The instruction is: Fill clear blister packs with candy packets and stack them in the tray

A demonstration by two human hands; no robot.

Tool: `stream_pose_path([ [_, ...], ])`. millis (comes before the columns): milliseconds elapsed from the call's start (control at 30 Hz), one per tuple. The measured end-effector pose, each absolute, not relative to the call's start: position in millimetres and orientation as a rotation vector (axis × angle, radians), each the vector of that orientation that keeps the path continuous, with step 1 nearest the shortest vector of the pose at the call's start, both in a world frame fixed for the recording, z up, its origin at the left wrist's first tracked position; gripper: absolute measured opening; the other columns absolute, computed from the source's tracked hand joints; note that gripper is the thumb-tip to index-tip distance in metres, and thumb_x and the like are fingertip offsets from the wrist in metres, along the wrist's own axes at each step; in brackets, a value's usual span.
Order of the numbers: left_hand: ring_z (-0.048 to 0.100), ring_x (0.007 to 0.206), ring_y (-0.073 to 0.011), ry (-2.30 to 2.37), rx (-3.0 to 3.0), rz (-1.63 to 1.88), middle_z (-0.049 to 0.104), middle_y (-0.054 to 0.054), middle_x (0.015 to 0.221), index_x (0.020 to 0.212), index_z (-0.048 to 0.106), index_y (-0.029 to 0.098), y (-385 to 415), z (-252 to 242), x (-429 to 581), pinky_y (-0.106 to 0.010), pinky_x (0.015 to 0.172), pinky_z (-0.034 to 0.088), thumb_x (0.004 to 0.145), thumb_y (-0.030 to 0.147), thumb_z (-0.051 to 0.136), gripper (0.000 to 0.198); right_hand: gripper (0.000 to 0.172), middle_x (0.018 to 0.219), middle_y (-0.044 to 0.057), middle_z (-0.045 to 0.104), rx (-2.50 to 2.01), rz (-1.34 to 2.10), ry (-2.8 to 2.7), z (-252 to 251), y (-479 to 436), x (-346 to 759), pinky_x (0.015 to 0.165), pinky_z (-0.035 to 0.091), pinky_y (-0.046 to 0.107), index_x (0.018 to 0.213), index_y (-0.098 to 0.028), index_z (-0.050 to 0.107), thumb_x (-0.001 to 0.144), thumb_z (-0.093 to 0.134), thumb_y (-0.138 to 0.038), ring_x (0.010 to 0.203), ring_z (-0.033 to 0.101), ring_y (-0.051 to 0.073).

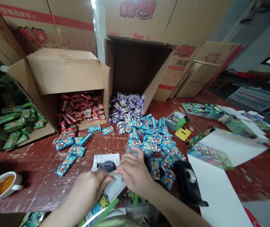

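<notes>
Between my hands, close to the table's front edge, is a shiny printed packet with a white label panel and bright green and yellow lettering. My left hand is closed on its left side, with the thumb near the label. The fingers of my right hand are bent over the packet's upper right part and hide its edge. Just beyond them, a dark grey plastic object rests on a white printed paper. Loose blue candy sachets lie spread behind my right hand.
Open cartons hold green sachets, red sachets and purple sachets. A cup of tea stands at left. On the right are a black tape dispenser, a yellow card and an open printed box.
</notes>
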State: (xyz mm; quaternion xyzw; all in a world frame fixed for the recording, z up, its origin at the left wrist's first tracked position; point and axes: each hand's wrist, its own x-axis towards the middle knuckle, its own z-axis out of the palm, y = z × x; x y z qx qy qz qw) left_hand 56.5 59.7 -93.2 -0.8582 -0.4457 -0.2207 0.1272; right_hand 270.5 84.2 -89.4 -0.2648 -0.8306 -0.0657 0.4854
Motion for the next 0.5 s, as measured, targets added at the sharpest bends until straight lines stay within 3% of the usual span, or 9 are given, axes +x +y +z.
stream_pose_path([
  [67, 0.066, 0.046, -0.0165, -1.350, -2.551, -0.635, 0.067, -0.002, 0.053, 0.072, 0.067, 0.021, 56, -100, 37, -0.021, 0.044, 0.041, 0.096, 0.039, 0.039, 0.041, 0.022, 0.069, -0.002, 0.064, -0.674, -0.137, -1.997, -88, 92, 279, 0.106, 0.021, 0.044, 0.071, -0.021, 0.060, 0.090, 0.048, -0.018, 0.076, 0.059, 0.015],
  [233, 0.068, 0.055, -0.0138, -1.374, -2.625, -0.702, 0.070, -0.001, 0.063, 0.074, 0.066, 0.021, 52, -107, 16, -0.018, 0.050, 0.044, 0.096, 0.036, 0.040, 0.037, 0.023, 0.071, -0.003, 0.066, -0.650, -0.095, -2.041, -79, 97, 270, 0.111, 0.016, 0.047, 0.071, -0.023, 0.063, 0.089, 0.050, -0.017, 0.078, 0.060, 0.015],
  [300, 0.067, 0.056, -0.0145, -1.359, -2.602, -0.782, 0.070, -0.002, 0.063, 0.073, 0.066, 0.020, 55, -102, 27, -0.019, 0.053, 0.046, 0.095, 0.035, 0.041, 0.037, 0.024, 0.073, -0.004, 0.067, -0.565, -0.077, -2.114, -75, 91, 254, 0.112, 0.016, 0.047, 0.074, -0.025, 0.064, 0.089, 0.049, -0.014, 0.085, 0.061, 0.015],
  [367, 0.068, 0.060, -0.0142, -1.354, -2.521, -0.994, 0.071, -0.003, 0.067, 0.077, 0.069, 0.018, 60, -98, 38, -0.019, 0.057, 0.048, 0.095, 0.032, 0.041, 0.036, 0.013, 0.086, -0.001, 0.070, -0.629, 0.009, -2.021, -74, 87, 241, 0.113, 0.018, 0.049, 0.083, -0.026, 0.066, 0.087, 0.056, -0.019, 0.102, 0.059, 0.019],
  [400, 0.068, 0.061, -0.0136, -1.355, -2.461, -1.120, 0.072, -0.004, 0.069, 0.079, 0.070, 0.017, 63, -98, 42, -0.018, 0.058, 0.049, 0.095, 0.030, 0.042, 0.034, 0.009, 0.097, 0.002, 0.070, -0.715, 0.089, -1.910, -75, 86, 238, 0.112, 0.021, 0.050, 0.092, -0.025, 0.066, 0.085, 0.062, -0.025, 0.111, 0.055, 0.022],
  [500, 0.069, 0.064, -0.0135, -1.338, -2.317, -1.414, 0.075, -0.005, 0.076, 0.084, 0.073, 0.015, 72, -103, 45, -0.017, 0.061, 0.050, 0.090, 0.031, 0.051, 0.027, 0.036, 0.111, 0.011, 0.067, -0.854, 0.574, -1.650, -85, 89, 238, 0.098, 0.043, 0.048, 0.107, -0.020, 0.064, 0.080, 0.067, -0.044, 0.111, 0.058, 0.027],
])
